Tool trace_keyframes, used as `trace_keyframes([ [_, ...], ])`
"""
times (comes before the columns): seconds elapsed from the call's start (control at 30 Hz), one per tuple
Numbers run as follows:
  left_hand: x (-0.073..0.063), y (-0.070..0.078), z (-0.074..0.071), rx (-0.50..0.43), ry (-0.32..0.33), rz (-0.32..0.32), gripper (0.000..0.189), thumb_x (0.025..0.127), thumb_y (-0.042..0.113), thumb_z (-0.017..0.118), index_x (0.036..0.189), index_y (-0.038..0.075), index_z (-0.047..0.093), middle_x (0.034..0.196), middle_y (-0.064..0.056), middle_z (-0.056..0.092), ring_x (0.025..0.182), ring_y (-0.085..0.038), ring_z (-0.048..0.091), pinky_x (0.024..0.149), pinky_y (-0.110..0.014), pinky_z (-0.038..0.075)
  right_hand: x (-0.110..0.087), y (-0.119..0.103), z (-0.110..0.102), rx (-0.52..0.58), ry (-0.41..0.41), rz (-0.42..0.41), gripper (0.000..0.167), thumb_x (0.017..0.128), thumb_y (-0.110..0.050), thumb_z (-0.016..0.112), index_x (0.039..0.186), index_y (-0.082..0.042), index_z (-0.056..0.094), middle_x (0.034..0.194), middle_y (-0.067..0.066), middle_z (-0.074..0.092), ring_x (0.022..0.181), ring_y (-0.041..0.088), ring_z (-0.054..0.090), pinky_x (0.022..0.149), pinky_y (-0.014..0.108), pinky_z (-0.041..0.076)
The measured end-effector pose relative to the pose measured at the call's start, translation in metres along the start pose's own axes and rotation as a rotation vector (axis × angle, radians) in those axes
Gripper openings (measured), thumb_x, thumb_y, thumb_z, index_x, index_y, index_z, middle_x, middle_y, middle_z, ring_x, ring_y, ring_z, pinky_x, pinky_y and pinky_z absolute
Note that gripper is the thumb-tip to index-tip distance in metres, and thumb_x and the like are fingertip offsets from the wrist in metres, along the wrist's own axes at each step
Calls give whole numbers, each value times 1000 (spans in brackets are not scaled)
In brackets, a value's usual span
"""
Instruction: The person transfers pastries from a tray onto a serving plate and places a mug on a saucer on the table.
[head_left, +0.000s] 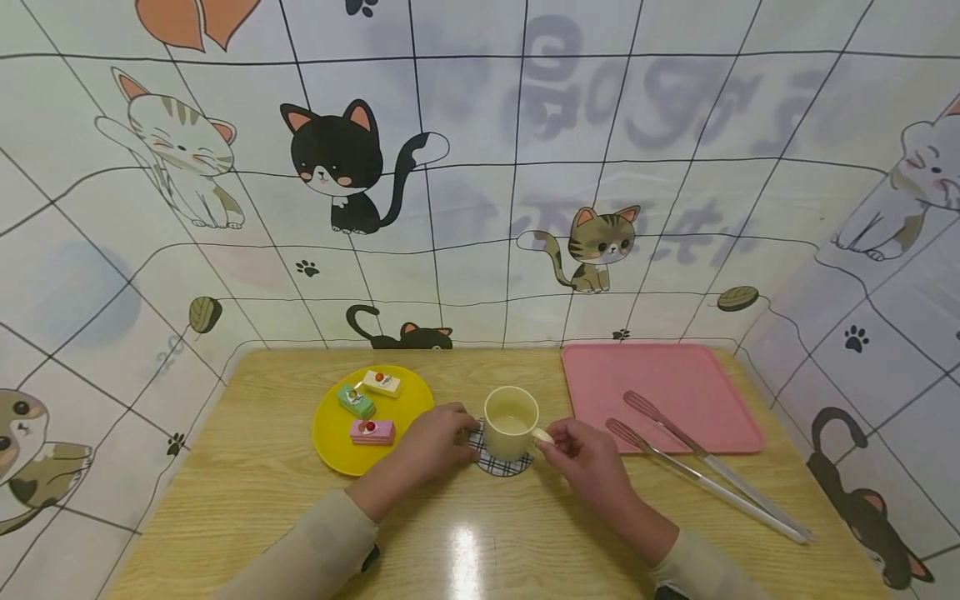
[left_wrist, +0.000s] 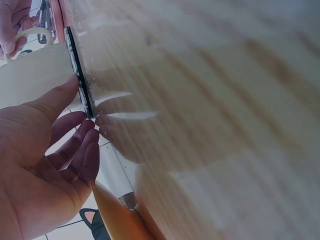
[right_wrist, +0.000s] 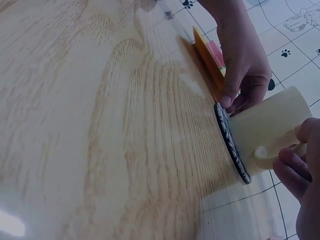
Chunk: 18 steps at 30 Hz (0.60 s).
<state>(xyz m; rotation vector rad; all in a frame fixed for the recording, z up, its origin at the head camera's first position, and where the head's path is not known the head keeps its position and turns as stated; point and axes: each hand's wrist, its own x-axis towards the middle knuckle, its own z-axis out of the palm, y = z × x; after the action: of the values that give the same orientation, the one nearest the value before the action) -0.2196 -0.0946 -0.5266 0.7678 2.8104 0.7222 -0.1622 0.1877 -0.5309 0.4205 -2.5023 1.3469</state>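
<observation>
A pale yellow mug (head_left: 511,425) stands upright on a round black-and-white checked coaster (head_left: 501,467). My right hand (head_left: 592,467) pinches the mug's handle (right_wrist: 267,161) between thumb and fingers. On the other side, my left hand (head_left: 437,443) holds the coaster's edge, its thumb (left_wrist: 64,97) on the top face and its fingertips at the rim. In the right wrist view the coaster (right_wrist: 232,145) lies flat on the wooden table under the mug (right_wrist: 272,122). The mug looks empty inside.
Left of the mug, a yellow plate (head_left: 336,450) carries three toy cake slices: white (head_left: 382,384), green (head_left: 356,402) and pink (head_left: 372,432). To the right lies a pink tray (head_left: 637,367), with long metal tongs (head_left: 716,461) resting across its front edge. Cat-patterned walls surround the table (head_left: 465,533).
</observation>
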Motion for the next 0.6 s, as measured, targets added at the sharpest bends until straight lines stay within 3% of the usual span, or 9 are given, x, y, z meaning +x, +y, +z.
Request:
trace_keyframes([
  [0.37, 0, 2, -2, -12, -10, -2, 42, 91, 29, 95, 125, 9, 82, 115, -3, 75, 104, -20, 69, 100, -42, 62, 1, 1, -1, -4, -9, -13, 19, 90, -4, 92, 96, -14, 76, 81, -12, 72, 66, 3, 63, 55, 23, 57],
  [0.47, -1, 2, -1, -17, -14, -15, 44, 91, 30, 94, 128, 9, 81, 116, -3, 74, 105, -20, 69, 101, -42, 61, 2, 0, -5, 19, -51, 3, 18, 92, -6, 91, 98, -14, 76, 82, -11, 72, 66, 5, 63, 55, 24, 57],
  [0.6, -4, -1, -2, -24, -4, -49, 51, 91, 34, 95, 133, 11, 78, 122, -3, 73, 110, -21, 69, 106, -44, 60, 5, -1, -15, 10, -135, 68, 21, 94, -12, 90, 109, -11, 75, 92, -7, 74, 74, 6, 66, 64, 26, 61],
])
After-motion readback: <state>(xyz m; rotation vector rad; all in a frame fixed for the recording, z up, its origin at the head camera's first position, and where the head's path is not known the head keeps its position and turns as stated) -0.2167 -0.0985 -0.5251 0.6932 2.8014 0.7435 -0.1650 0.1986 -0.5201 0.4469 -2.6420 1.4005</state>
